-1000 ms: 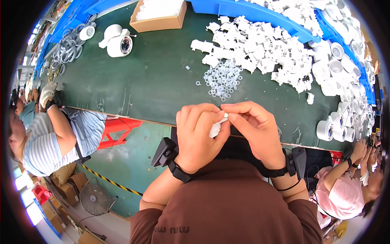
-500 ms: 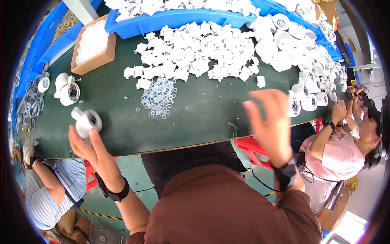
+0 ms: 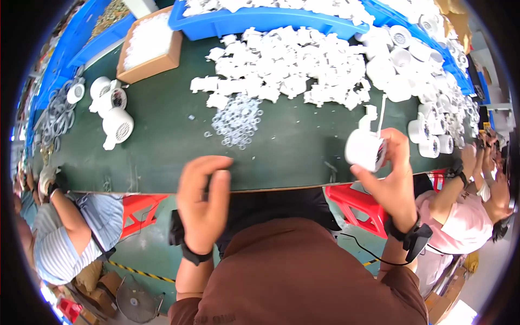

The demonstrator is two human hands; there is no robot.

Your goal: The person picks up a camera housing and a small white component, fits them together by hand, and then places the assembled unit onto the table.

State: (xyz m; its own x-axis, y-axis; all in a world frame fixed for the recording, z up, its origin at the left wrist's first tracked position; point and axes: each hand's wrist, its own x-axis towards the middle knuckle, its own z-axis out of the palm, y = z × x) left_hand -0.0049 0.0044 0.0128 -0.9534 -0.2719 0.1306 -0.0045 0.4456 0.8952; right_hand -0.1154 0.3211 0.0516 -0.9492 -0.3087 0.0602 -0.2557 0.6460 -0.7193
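My right hand grips a white round plastic housing just above the table's near right part, thumb below and fingers behind its rim. A white tab and a thin white strip stick up from this housing. My left hand hangs over the table's front edge, fingers curved and thumb apart, with nothing in it. At the left of the table, a similar white housing lies with its grille showing, close to other housings.
Small translucent rings lie in a heap mid-table, before a pile of white plastic parts. Behind stands a blue bin; left of it, a cardboard box. More housings stand at right. Co-workers sit on both sides.
My left hand has come away from the housing at left and moved right. That housing now shows its grille, nearer the others. My right hand has taken hold of a housing.
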